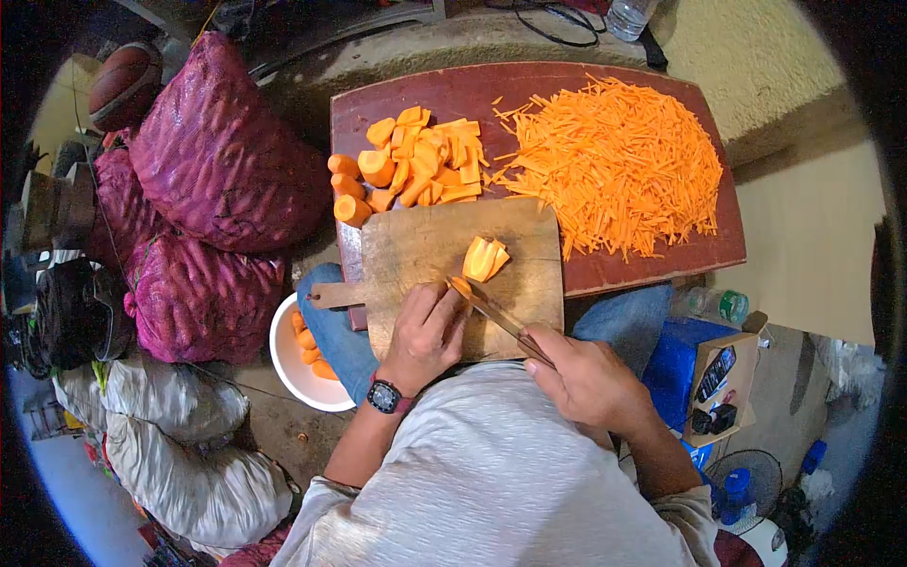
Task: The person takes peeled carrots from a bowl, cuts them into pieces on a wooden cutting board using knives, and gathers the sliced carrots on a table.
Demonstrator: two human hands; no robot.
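Note:
My right hand [586,378] is wrapped round the handle of a knife [501,317], whose blade points up and left over the wooden cutting board [406,255]. My left hand [425,331], with a watch [384,396] on its wrist, has its fingers curled on a small piece of carrot [460,285] by the knife tip. Part of that piece is hidden by the fingers. Just beyond, a few carrot slices [486,258] lean together on the board. The board rests toward my lap, its handle pointing left.
On the dark red table [614,276], carrot chunks and slices [416,161] lie left of a big heap of carrot strips [624,170]. A white basin [316,395] with carrots stands at my left knee. Red net sacks [222,151] fill the left; a blue box [680,364] stands right.

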